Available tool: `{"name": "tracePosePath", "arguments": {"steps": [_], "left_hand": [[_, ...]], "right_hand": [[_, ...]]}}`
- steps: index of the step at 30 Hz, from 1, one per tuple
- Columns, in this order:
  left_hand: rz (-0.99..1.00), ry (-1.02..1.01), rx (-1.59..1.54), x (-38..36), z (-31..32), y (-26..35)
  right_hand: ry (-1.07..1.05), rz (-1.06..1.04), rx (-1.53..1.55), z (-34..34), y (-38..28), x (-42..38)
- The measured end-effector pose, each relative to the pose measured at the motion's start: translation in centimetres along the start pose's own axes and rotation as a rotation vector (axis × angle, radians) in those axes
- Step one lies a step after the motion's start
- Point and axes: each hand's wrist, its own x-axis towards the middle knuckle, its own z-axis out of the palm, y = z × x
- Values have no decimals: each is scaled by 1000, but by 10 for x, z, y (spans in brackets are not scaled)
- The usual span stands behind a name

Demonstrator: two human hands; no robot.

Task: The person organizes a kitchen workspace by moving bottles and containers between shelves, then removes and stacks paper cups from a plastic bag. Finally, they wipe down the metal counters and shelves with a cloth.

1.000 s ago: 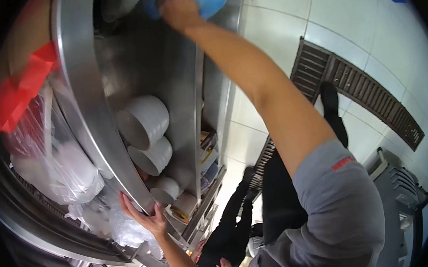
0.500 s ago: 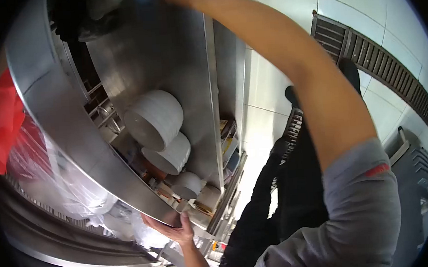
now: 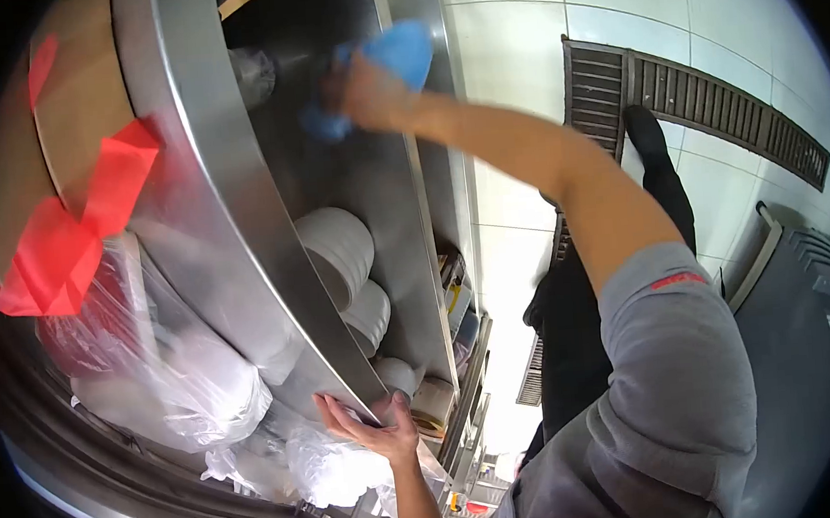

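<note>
My right hand (image 3: pixel 375 93), smeared by motion, grips a blue cloth (image 3: pixel 401 53) against the metal surface of the lower shelf (image 3: pixel 283 162). Stacks of white bowls (image 3: pixel 342 250) rest on that shelf, to the side of the cloth nearer my other hand. At the upper shelf edge (image 3: pixel 266 260), my left hand (image 3: pixel 374 435) is clamped, fingers on one face and thumb on the other. A small clear plastic item (image 3: pixel 253 76) lies deeper on the lower shelf, past the cloth.
The upper shelf carries cardboard boxes (image 3: pixel 81 99), a red strip (image 3: pixel 120 174) and clear plastic bags (image 3: pixel 172 363). A floor drain grate (image 3: pixel 596 92) runs through white tiles. A grey bin-like container (image 3: pixel 802 357) stands at the right, and further goods sit under the lower shelf.
My right hand has come down from the frame's top edge with the blue cloth, now fully in view. My left hand still holds the upper shelf edge. The camera view has shifted.
</note>
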Motion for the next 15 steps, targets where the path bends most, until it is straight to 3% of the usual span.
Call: {"name": "tracePosePath", "arguments": {"steps": [2, 4, 5, 7, 9, 11, 14, 15], "left_hand": [[11, 23, 23, 0, 2, 0], [13, 7, 28, 0, 2, 3], [5, 5, 15, 2, 2, 6], [13, 9, -37, 1, 2, 2], [18, -15, -41, 0, 1, 4], [33, -19, -2, 0, 2, 3], [19, -3, -31, -1, 5, 3], [25, -8, 4, -2, 4, 3]], "right_hand": [[80, 326, -88, -34, 63, 13], [51, 625, 377, -13, 104, 33], [44, 636, 381, -11, 85, 21], [443, 895, 655, -1, 27, -21], [344, 953, 686, 7, -55, -69], [416, 934, 751, 24, -140, -121], [193, 986, 831, 35, -272, -200], [133, 884, 799, 46, -310, -233]]}}
